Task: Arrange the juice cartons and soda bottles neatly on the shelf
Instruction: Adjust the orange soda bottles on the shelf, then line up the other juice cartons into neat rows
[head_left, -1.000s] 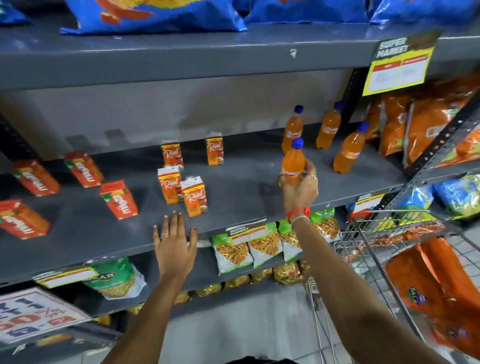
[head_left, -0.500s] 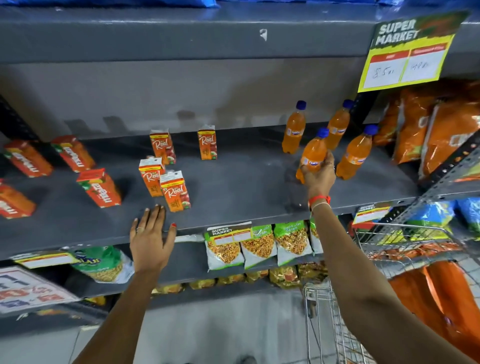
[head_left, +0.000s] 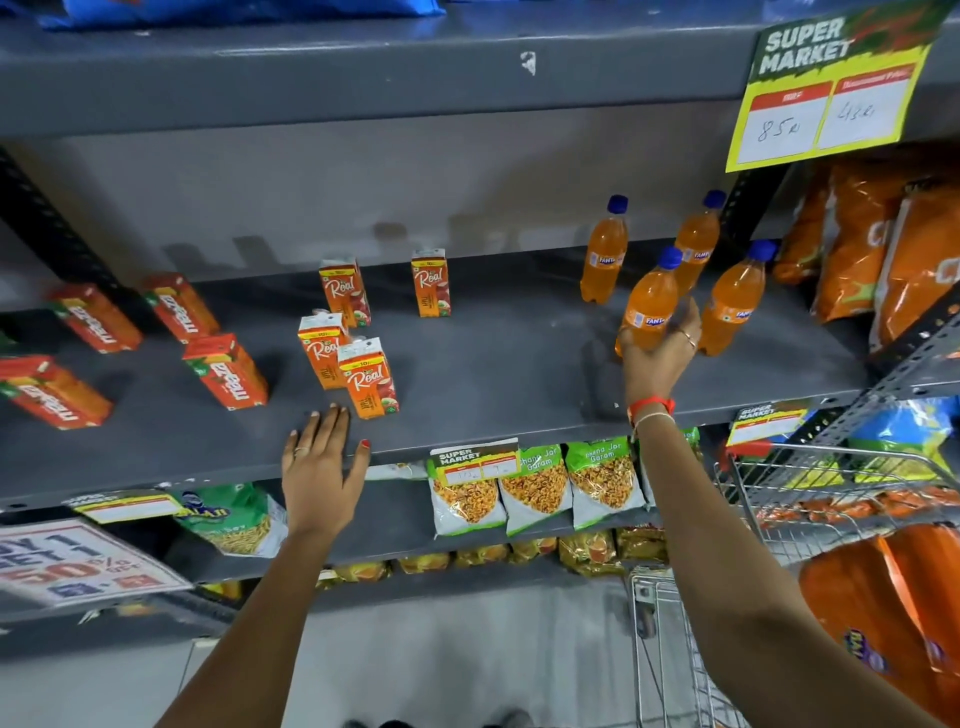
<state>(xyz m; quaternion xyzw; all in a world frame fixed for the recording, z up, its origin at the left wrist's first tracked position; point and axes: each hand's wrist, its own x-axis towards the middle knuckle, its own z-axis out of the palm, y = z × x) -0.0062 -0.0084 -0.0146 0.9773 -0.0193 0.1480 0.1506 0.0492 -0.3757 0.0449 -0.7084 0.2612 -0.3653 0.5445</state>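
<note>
On the grey shelf (head_left: 509, 374) stand several orange soda bottles with blue caps at the right. My right hand (head_left: 658, 358) is shut on the front soda bottle (head_left: 652, 306), which stands between the back left bottle (head_left: 603, 252) and the right bottle (head_left: 733, 301). Another bottle (head_left: 698, 244) stands behind. Several upright Real juice cartons (head_left: 368, 376) stand mid-shelf. Red Maaza cartons (head_left: 226, 371) lie scattered at the left. My left hand (head_left: 322, 467) lies flat and open on the shelf's front edge, just below the nearest Real carton.
Orange snack bags (head_left: 883, 249) fill the shelf's right end. A yellow price sign (head_left: 826, 93) hangs from the upper shelf. Snack packets (head_left: 535, 488) hang below. A wire shopping cart (head_left: 810, 499) with orange bags stands at the lower right.
My right hand has carried the soda bottle to the right and back, in among the other bottles. My left hand stays on the shelf edge.
</note>
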